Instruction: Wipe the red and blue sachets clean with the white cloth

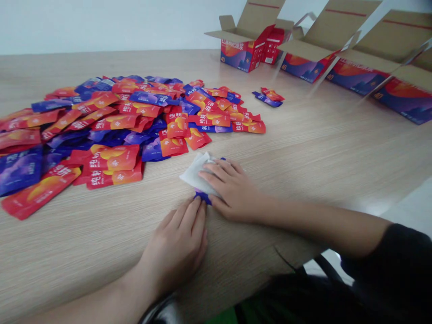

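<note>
Work posn.: blue packet (203,196) on tabletop (303,166), mostly hidden under white cloth (196,173), directly between both hands. Only narrow blue parts exposed at near end & far edge.

RH (232,186): palm down over cloth, fingers slightly apart, thumb side next to exposed near end. Cannot tell grip closure; underside hidden. LH (184,231): fingers together, tips on near end of packet. Cannot tell pressing from pinching; thumb contact hidden.

Progress (judged): one packet in work under cloth, prob. mid-wipe, not yet released. Large heap (135,110) of red & blue packets to left & beyond, overlapping at mixed angles; prob. left to do. Small group (268,96), red & blue, well apart from heap, toward boxes (236,54); poss. done, but cannot confirm from this view.

Boxes: in row at far right, flaps up, printed fronts toward near side. Interiors hidden; cannot tell fill level. Est. status: incomplete, w/ most visible packets loose in heap.
</note>
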A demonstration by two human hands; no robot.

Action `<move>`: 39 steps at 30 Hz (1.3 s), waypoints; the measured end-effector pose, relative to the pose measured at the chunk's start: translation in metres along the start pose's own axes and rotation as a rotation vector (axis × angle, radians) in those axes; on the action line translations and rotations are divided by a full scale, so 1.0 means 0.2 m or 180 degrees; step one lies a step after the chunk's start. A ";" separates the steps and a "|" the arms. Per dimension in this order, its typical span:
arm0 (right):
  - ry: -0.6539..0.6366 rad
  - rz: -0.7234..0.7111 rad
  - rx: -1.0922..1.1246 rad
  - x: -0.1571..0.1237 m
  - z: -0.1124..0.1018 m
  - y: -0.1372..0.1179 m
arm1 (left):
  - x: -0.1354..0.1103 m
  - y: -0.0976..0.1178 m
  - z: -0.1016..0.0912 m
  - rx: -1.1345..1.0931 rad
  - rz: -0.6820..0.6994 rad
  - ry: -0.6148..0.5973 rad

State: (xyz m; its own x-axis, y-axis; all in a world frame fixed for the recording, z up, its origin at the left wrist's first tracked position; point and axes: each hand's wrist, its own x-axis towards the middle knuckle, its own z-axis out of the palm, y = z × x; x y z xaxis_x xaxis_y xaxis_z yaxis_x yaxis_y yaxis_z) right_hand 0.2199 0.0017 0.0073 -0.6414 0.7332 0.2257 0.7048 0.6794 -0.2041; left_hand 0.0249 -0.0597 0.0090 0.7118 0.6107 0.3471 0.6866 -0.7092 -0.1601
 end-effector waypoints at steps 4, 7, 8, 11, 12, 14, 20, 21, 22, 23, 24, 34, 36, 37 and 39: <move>0.0159 0.0637 -0.0165 0.00 0.00 0.02 | -0.01 0.00 0.01 0.0150 0.0030 0.0071; 0.0058 0.0108 -0.0101 -0.01 0.00 -0.01 | -0.01 0.00 0.01 0.0125 0.0029 0.0071; 0.0001 -0.0078 -0.0049 -0.02 0.00 -0.02 | -0.01 0.00 0.01 0.0109 0.0029 0.0078; -0.0049 0.0104 -0.0033 -0.01 -0.01 0.01 | -0.01 0.00 0.01 0.0092 0.0022 0.0070; -0.0005 0.0353 -0.0087 -0.01 -0.01 0.02 | -0.01 0.00 0.01 0.0090 0.0026 0.0066; 0.0093 0.0709 -0.0201 0.00 -0.01 0.03 | -0.01 0.00 0.01 0.0073 0.0042 0.0041; -0.0051 -0.0143 -0.0116 -0.01 0.01 0.00 | 0.00 0.00 0.00 0.0053 0.0000 -0.0024; -0.0046 -0.0054 -0.0120 -0.01 0.01 0.01 | 0.00 0.00 0.00 0.0064 -0.0007 -0.0019; -0.0018 0.0142 -0.0147 0.00 0.01 0.02 | 0.00 0.00 0.00 0.0080 -0.0003 -0.0011; 0.0024 0.0365 -0.0185 0.00 0.01 0.02 | 0.00 0.00 0.00 0.0098 0.0005 0.0005; 0.0069 0.0542 -0.0224 0.00 0.01 0.03 | 0.00 0.00 0.00 0.0118 0.0014 0.0024; 0.0048 0.0421 -0.0203 0.00 0.00 0.04 | 0.00 0.01 0.00 0.0123 0.0056 0.0119; 0.0101 0.0597 -0.0283 -0.01 0.00 0.05 | 0.00 0.00 0.00 0.0127 0.0076 0.0105; 0.0090 0.0471 -0.0291 -0.01 0.00 0.04 | 0.00 0.00 0.00 0.0125 0.0084 0.0101; -0.0002 -0.0004 -0.0228 -0.02 0.01 0.02 | 0.00 0.00 0.00 0.0125 0.0071 0.0094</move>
State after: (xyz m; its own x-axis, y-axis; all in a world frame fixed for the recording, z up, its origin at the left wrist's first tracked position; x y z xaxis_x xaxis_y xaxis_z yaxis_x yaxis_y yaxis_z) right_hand 0.2245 0.0016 0.0045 -0.6426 0.7324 0.2252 0.7238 0.6766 -0.1351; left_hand 0.0245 -0.0603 0.0084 0.7226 0.5838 0.3700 0.6763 -0.7078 -0.2039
